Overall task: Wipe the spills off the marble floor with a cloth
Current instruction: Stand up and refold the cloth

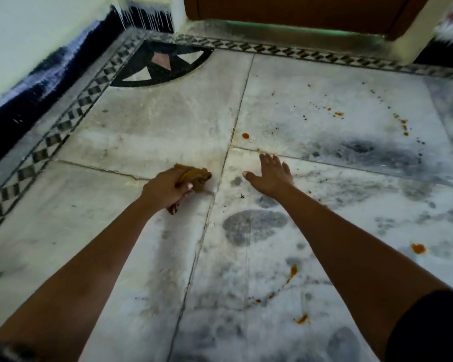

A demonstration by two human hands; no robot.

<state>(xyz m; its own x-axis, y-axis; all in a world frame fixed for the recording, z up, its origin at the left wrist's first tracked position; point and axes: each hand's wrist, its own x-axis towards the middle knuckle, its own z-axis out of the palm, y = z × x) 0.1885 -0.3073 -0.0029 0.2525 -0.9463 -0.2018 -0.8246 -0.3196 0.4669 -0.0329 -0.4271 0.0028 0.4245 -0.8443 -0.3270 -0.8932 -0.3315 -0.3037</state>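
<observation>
Looked like a room inside a home, seen at one corner by a doorway. Underfoot, a marble floor (147, 121) of large grey-veined white slabs, edged with a black-and-white checkered inlay border (63, 124) and set with a dark quarter-circle corner motif (157, 66). Along the floor's left edge, a pale painted wall (32, 35) above a dark skirting band (24, 100) streaked with white paint drips. At the far edge, a raised stone threshold (272, 30) under a brown wooden door (285, 9).

Dim, soft indoor light; wide-angle bending and blur toward the edges.
</observation>
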